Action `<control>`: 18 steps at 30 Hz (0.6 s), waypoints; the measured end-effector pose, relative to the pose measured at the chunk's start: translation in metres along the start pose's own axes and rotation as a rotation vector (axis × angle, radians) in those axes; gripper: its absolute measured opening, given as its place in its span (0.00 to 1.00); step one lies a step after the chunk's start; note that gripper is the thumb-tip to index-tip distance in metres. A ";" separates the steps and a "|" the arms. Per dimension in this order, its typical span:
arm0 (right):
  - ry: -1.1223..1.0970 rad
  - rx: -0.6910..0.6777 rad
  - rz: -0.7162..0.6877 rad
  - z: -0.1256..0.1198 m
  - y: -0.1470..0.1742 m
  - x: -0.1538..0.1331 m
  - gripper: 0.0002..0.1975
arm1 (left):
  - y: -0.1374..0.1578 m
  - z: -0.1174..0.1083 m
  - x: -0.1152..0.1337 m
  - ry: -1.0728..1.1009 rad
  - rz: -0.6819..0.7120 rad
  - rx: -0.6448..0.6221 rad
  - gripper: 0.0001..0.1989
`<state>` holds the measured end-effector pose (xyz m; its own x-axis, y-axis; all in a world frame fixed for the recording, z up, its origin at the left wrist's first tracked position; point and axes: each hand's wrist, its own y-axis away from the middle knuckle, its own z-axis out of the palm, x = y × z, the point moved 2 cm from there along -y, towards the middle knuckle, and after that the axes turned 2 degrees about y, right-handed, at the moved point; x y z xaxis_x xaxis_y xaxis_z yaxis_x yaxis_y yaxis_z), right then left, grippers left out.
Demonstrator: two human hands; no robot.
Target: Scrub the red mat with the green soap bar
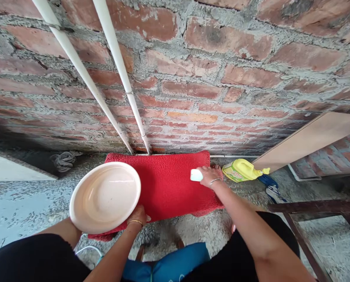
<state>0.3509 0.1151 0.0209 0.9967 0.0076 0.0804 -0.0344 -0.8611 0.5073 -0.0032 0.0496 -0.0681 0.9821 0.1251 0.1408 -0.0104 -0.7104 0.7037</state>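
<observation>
A red textured cloth (169, 184) lies spread over a low support by the wall, its edges hanging down. My right hand (210, 175), on the cloth's right part, is closed on a small white block (196, 175); whether it is soap or a brush, I cannot tell. My left hand (138, 214) is curled at the cloth's near edge, just beside the basin, and appears to grip the cloth; its fingers are partly hidden. A pale basin (104, 196) of clear water stands at the cloth's left end, covering part of it.
A yellow detergent bottle (240, 170) lies tilted at the right. Two white pipes (123, 76) run down the brick wall (189, 90). A board (307, 141) leans at the right, near a dark wooden frame (305, 205). A grey rag (65, 160) is on the floor at left.
</observation>
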 end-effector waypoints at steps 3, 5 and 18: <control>-0.044 0.055 -0.179 0.006 -0.019 -0.066 0.28 | -0.002 0.001 -0.002 -0.005 -0.008 0.000 0.15; -0.063 0.055 -0.248 0.009 -0.028 -0.089 0.29 | -0.003 0.001 -0.002 -0.013 -0.009 0.005 0.15; 0.097 -0.027 0.363 0.012 0.016 0.115 0.25 | -0.004 0.001 0.001 -0.056 -0.012 0.000 0.16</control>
<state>0.4653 0.0963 0.0283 0.9077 -0.2469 0.3394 -0.3879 -0.8025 0.4534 -0.0015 0.0514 -0.0713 0.9911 0.0950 0.0930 0.0018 -0.7093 0.7049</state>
